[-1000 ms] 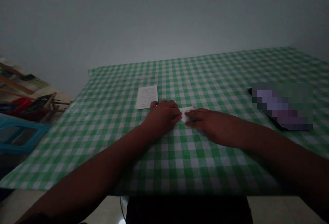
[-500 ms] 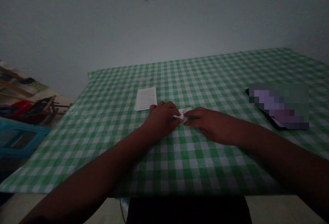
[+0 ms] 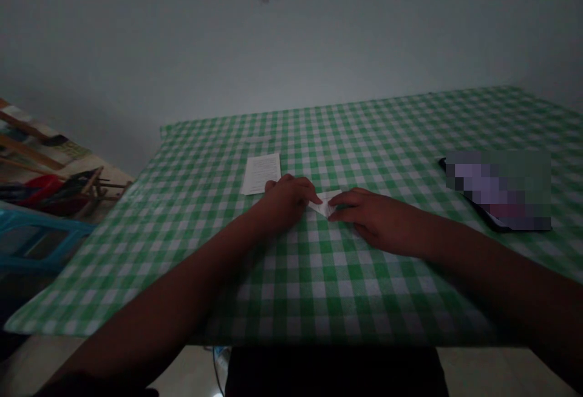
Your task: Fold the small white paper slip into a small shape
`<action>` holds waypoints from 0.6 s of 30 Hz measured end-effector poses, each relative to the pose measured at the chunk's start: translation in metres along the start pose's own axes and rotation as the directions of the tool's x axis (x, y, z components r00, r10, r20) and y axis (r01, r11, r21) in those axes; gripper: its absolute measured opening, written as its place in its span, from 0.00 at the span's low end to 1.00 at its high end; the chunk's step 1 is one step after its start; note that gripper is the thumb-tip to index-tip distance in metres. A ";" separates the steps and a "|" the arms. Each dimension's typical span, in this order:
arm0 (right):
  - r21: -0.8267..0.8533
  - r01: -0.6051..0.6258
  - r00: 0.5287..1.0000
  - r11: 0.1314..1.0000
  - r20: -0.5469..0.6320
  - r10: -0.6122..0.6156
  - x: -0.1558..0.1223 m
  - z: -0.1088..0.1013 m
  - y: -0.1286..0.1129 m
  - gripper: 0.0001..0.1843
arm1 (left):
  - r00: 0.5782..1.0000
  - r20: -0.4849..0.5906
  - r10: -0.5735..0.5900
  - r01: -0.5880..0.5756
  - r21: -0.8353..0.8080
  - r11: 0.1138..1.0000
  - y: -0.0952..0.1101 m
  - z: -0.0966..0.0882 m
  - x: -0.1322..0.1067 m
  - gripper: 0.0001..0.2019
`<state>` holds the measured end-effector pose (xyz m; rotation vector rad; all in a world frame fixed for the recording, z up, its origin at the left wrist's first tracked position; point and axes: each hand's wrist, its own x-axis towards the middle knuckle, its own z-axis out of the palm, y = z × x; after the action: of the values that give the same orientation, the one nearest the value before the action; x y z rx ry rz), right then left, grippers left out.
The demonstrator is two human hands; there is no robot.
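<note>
Folded white paper (image 3: pixel 324 204) was the piece in play, a small pointed shape lying flat, caught right between the two hands! The left hand (image 3: pixel 285 203) was curled, its fingertips (image 3: pixel 306 201) up against the paper's left tip. The right hand (image 3: pixel 376 220) faced it from the other side, its fingers (image 3: pixel 341 215) reaching over the paper's right part. Neither hand was clenched into a fist; both stayed low on the paper, and from up here you could not tell whether it was pinched or only pressed down.

All of this sat about midway between the near and far edges of the table, on a green-and-white checked tablecloth (image 3: pixel 364 142). Just beyond the left hand lay a printed sheet of paper (image 3: pixel 261 173), its near edge meeting the fingers. Well off to the right, close to the table's right edge, was a dark flat phone (image 3: pixel 496 193), its top blurred out. Past the table's left edge, down on the floor, were a blue plastic stool (image 3: pixel 39 239) and a red object (image 3: pixel 43 189) beside a wooden frame (image 3: pixel 86 183).
</note>
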<state>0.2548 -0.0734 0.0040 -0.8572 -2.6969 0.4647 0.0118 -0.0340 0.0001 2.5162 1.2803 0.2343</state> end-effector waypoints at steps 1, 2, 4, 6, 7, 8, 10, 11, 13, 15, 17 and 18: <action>0.000 -0.002 1.000 1.000 0.002 0.002 0.000 0.000 0.001 0.23 | 1.000 0.008 0.010 -0.010 -0.005 1.000 -0.001 -0.001 0.001 0.20; -0.001 -0.001 1.000 1.000 0.005 0.001 0.000 0.001 0.001 0.23 | 1.000 0.017 0.021 -0.021 -0.012 1.000 -0.002 -0.002 0.001 0.22; -0.005 -0.002 1.000 1.000 0.005 0.002 0.001 0.002 0.002 0.22 | 0.998 0.043 0.050 -0.049 -0.022 0.999 -0.003 -0.006 0.000 0.25; -0.006 0.004 1.000 1.000 -0.016 -0.004 0.004 0.004 0.003 0.18 | 0.993 0.065 0.095 -0.094 -0.018 0.995 -0.002 -0.010 -0.002 0.25; -0.005 0.009 0.999 1.000 -0.033 -0.009 0.005 0.005 0.004 0.15 | 0.990 0.067 0.122 -0.122 -0.009 0.992 -0.001 -0.011 -0.003 0.23; -0.009 0.010 0.999 1.000 -0.053 -0.011 0.007 0.007 0.004 0.13 | 0.987 0.061 0.150 -0.151 0.004 0.989 0.000 -0.012 -0.004 0.19; -0.036 -0.008 0.996 0.999 -0.091 0.005 0.011 0.009 0.003 0.10 | 0.980 0.041 0.193 -0.194 0.027 0.981 0.002 -0.012 -0.006 0.13; -0.054 -0.024 0.995 0.998 -0.103 0.019 0.013 0.010 0.003 0.10 | 0.978 0.035 0.206 -0.208 0.033 0.978 0.002 -0.011 -0.006 0.11; -0.084 -0.055 0.992 0.995 -0.114 0.045 0.016 0.012 0.002 0.11 | 0.971 0.036 0.235 -0.237 0.043 0.971 0.002 -0.009 -0.005 0.11; -0.100 -0.067 0.991 0.993 -0.119 0.054 0.018 0.013 0.001 0.10 | 0.963 0.035 0.268 -0.269 0.073 0.960 0.002 -0.007 -0.003 0.10; -0.119 -0.064 0.991 0.991 -0.126 0.048 0.019 0.013 0.001 0.09 | 0.953 0.026 0.301 -0.302 0.119 0.946 0.000 -0.005 0.000 0.09; -0.131 -0.064 0.991 0.989 -0.127 0.047 0.020 0.014 0.001 0.09 | 0.948 0.022 0.318 -0.317 0.143 0.937 -0.001 -0.005 0.002 0.08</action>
<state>0.2350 -0.0639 -0.0057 -0.9665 -2.6200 0.2339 0.0106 -0.0313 0.0042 2.8423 0.9127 0.2208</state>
